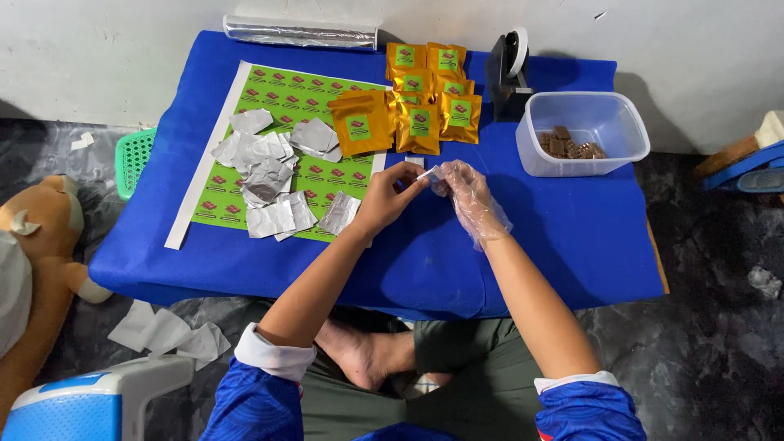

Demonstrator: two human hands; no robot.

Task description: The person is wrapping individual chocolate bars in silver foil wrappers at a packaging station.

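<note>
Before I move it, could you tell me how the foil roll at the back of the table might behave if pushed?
The foil roll is a long cylinder lying on its side, so it would probably roll easily. It rests against the wall, which likely stops it going backward. Its shiny wrinkled surface suggests it dents readily.

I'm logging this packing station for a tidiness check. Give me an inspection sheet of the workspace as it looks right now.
Surface: low table under a blue cloth.
Job's things: small foil piece pinched between both hands; clear tub holding brown pieces; gold pouches; green sticker sheet; foil roll; black tape dispenser.
Clutter: cut foil squares scattered over the sheet; paper scraps on the floor.
Grippers: left hand bare; right hand in a clear plastic glove.
Cables: nothing seen.
Surroundings: plush toy, green basket, white wall.
</note>
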